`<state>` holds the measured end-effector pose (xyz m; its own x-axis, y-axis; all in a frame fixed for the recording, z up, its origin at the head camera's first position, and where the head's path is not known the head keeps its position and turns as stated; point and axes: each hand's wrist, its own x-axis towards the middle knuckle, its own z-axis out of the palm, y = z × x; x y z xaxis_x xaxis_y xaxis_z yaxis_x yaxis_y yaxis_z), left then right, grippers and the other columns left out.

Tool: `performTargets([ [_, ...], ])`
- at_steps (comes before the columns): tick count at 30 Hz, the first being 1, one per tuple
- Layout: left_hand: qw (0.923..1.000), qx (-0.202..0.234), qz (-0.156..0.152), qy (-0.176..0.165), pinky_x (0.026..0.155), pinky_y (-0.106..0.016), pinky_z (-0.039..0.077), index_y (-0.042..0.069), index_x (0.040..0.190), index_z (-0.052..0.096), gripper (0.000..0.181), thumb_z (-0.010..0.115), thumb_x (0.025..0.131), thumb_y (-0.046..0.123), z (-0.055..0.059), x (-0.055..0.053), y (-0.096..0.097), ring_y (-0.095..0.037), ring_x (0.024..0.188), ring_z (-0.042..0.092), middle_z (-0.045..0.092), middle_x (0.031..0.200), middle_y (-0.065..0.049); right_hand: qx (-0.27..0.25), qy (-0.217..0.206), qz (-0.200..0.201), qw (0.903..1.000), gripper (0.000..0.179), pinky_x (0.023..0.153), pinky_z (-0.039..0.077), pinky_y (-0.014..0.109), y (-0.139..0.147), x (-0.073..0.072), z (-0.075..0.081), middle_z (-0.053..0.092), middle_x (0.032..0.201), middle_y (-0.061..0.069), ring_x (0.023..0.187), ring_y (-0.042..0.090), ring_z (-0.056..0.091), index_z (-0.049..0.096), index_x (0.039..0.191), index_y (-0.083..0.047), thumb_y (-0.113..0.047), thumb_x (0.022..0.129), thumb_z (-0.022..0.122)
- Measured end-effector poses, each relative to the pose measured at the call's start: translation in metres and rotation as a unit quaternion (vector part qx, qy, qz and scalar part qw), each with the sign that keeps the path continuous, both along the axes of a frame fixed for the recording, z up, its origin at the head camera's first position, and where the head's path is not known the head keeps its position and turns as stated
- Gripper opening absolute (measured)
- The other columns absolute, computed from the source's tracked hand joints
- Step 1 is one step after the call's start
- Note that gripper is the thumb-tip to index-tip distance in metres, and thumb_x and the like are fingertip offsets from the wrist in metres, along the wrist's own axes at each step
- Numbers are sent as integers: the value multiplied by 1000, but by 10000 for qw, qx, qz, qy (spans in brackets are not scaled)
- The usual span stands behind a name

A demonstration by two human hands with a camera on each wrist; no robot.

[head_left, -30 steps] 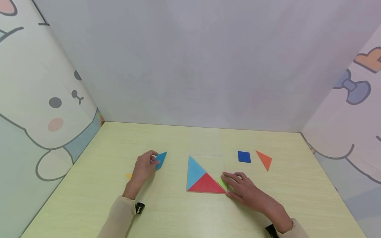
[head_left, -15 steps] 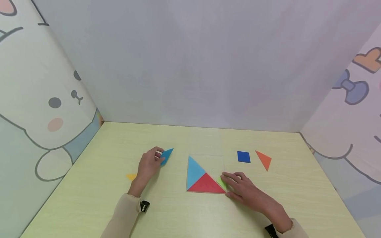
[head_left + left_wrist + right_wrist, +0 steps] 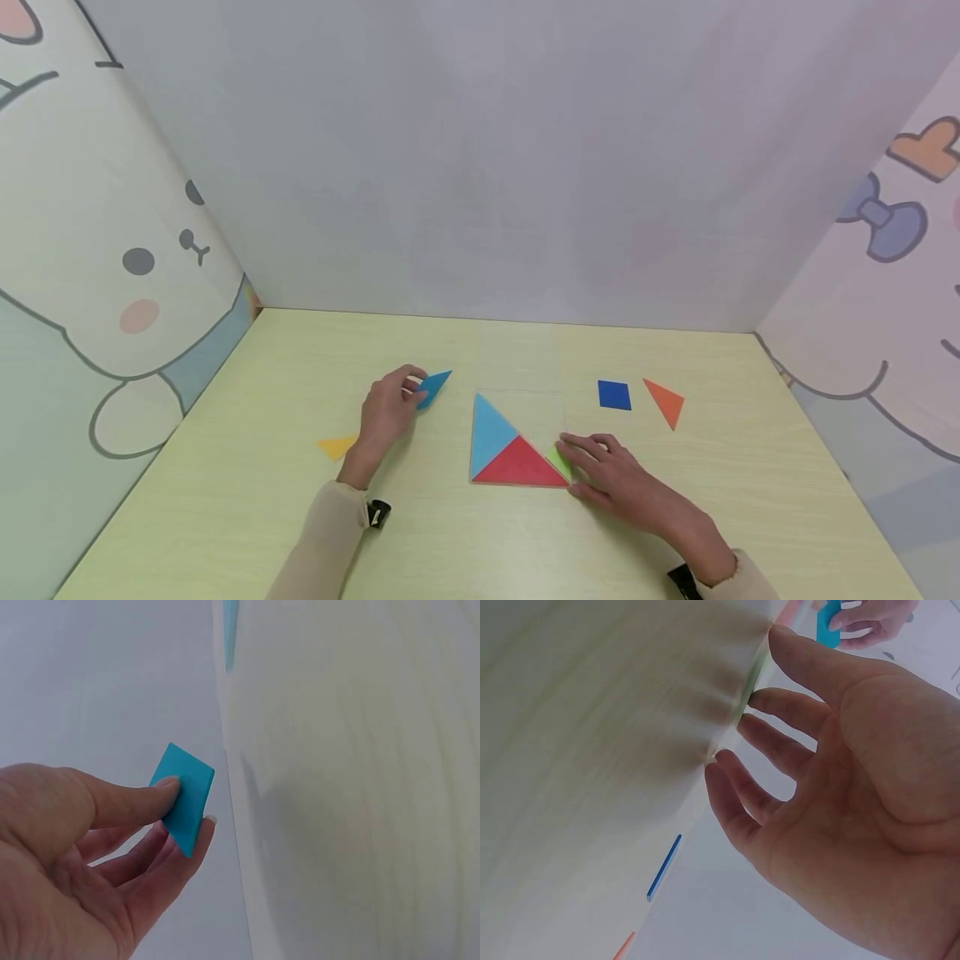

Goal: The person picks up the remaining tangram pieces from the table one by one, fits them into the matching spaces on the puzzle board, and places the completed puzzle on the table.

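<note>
Beyond right fingers [image 3: 583, 443], blue square [image 3: 615, 395]

It's smooth, matt plastic by the look of that turquoise piece [image 3: 189, 801], smooth and plastic-looking again on the red triangle [image 3: 520, 467], with pale wood grain running across the satiny tabletop [image 3: 450, 542], soft matt cloth on the beige sleeve [image 3: 322, 533], and a smooth matt back wall [image 3: 480, 167]!

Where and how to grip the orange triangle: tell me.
Probably best: pinch the orange triangle by its long left edge and opposite corner, coming from above and the right: it lies flat and thin, and the blue square sits to its left.
</note>
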<state>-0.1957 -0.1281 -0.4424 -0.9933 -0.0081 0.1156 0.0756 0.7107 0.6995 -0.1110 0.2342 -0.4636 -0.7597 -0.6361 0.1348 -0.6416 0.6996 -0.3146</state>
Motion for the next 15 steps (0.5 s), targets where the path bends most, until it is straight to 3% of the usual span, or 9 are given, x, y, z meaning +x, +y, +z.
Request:
performTargets([
  [15, 10000, -32, -75, -5, 71, -42, 56, 12, 113, 74, 20, 74, 94, 8, 1, -3, 16, -24, 88, 69, 74, 96, -6, -20, 28, 3, 10000, 56, 92, 50, 56, 0, 1, 1, 54, 147, 13, 124, 35, 51, 54, 147, -4, -27, 99, 69],
])
